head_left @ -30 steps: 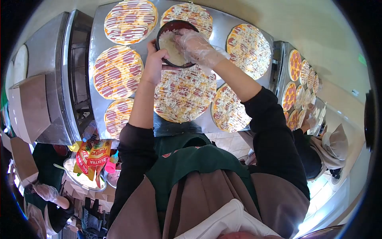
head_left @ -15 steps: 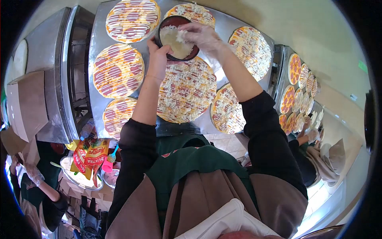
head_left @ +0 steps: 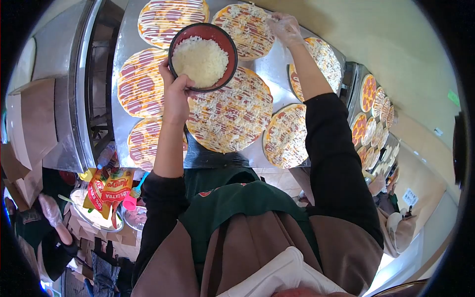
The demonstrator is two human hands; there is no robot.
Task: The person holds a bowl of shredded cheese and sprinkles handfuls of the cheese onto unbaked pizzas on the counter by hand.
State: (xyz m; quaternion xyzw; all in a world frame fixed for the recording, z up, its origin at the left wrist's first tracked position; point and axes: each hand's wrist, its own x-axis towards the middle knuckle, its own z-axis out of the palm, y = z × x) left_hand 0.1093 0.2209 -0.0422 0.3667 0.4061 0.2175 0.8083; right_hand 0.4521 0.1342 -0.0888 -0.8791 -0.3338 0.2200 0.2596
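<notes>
Bowl [head_left: 230, 50] of white shreds [head_left: 200, 62] gripped in left hand [head_left: 175, 93]; gloved right hand [head_left: 287, 29] at pizza's [head_left: 245, 32] edge, closure unclear.

Pale, cream-toned wall [head_left: 396, 47] — light floor tiles [head_left: 281, 182] — white glare [head_left: 387, 263] low right.

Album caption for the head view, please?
Left hand holds a bowl of white shreds; gloved right hand near a pizza.

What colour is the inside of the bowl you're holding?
The bowl is reddish brown inside; the head view shows it best.
</notes>
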